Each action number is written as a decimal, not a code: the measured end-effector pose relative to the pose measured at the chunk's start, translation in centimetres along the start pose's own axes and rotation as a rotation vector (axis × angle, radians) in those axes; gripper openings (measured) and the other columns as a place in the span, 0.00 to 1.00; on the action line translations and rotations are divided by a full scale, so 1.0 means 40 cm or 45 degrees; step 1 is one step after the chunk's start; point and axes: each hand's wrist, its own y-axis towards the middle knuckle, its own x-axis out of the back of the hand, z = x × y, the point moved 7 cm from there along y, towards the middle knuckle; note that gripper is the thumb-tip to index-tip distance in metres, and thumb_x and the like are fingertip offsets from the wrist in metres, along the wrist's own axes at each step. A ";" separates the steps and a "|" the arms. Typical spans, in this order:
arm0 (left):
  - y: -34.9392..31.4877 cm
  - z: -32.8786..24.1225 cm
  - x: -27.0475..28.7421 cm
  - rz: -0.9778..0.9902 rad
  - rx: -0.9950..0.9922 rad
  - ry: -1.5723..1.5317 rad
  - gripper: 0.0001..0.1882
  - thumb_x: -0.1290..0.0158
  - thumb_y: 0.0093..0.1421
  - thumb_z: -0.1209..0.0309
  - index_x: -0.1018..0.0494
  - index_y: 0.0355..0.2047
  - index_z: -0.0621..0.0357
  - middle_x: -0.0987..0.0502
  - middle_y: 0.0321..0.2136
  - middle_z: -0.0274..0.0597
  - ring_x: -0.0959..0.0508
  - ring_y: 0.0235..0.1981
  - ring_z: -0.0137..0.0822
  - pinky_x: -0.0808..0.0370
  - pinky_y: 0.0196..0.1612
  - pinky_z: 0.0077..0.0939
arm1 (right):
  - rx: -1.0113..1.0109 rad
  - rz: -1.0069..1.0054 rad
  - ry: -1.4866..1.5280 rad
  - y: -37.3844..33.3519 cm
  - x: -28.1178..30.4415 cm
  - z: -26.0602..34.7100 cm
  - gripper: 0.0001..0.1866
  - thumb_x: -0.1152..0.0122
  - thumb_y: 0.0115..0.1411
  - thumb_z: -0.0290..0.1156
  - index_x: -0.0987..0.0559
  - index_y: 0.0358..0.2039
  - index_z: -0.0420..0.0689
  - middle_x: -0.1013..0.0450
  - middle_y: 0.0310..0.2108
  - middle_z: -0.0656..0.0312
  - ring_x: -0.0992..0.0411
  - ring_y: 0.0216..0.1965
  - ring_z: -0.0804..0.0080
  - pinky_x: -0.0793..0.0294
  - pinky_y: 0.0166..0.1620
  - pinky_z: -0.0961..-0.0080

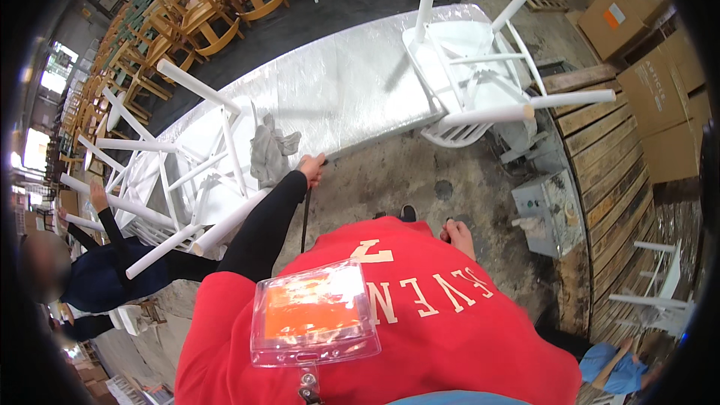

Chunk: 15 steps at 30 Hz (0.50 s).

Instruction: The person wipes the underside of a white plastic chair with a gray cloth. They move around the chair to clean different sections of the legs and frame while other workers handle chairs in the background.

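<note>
Beside a gray cloth (271, 151) and upturned chair (219, 199) on the counter (352, 79), the left hand (312, 169) is extended. The right hand (459, 237) is held apart, near the shirt (420, 330); neither grip can be determined.

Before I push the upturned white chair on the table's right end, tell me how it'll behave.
The upturned white chair should probably move as one stiff piece, since stretchers brace its legs. It may slide readily, as the tabletop covering looks like glossy film. It might tip toward the person, because its slatted backrest hangs past the near edge.
</note>
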 end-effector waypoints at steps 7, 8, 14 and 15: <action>-0.067 -0.113 -0.404 0.754 0.160 -0.167 0.19 0.50 0.70 0.55 0.40 0.24 0.44 0.50 0.15 0.22 0.50 0.12 0.20 0.55 0.13 0.20 | -0.102 -0.185 0.111 0.035 0.157 0.133 0.13 0.46 0.71 0.40 0.32 0.38 0.44 0.32 0.25 0.65 0.39 0.17 0.81 0.44 0.16 0.78; -0.131 -0.131 -0.552 0.963 0.160 -0.088 0.19 0.49 0.70 0.55 0.38 0.25 0.46 0.48 0.15 0.22 0.49 0.12 0.20 0.54 0.13 0.20 | -0.051 -0.218 0.072 0.039 0.182 0.151 0.13 0.46 0.71 0.40 0.32 0.38 0.44 0.32 0.26 0.65 0.39 0.17 0.81 0.44 0.16 0.78; -0.367 -0.247 -0.786 1.356 -0.107 0.251 0.17 0.52 0.73 0.56 0.30 0.47 0.57 0.41 0.21 0.26 0.40 0.18 0.20 0.47 0.18 0.16 | 0.581 0.325 -0.530 0.068 0.108 0.259 0.09 0.42 0.70 0.35 0.28 0.41 0.42 0.29 0.29 0.66 0.35 0.26 0.86 0.34 0.29 0.82; -0.373 -0.282 -0.776 1.329 -0.149 0.228 0.17 0.52 0.73 0.56 0.31 0.48 0.57 0.41 0.21 0.26 0.41 0.18 0.20 0.47 0.18 0.16 | 0.447 0.350 -0.504 0.066 0.119 0.263 0.09 0.42 0.70 0.34 0.27 0.41 0.41 0.29 0.30 0.67 0.35 0.28 0.86 0.34 0.31 0.82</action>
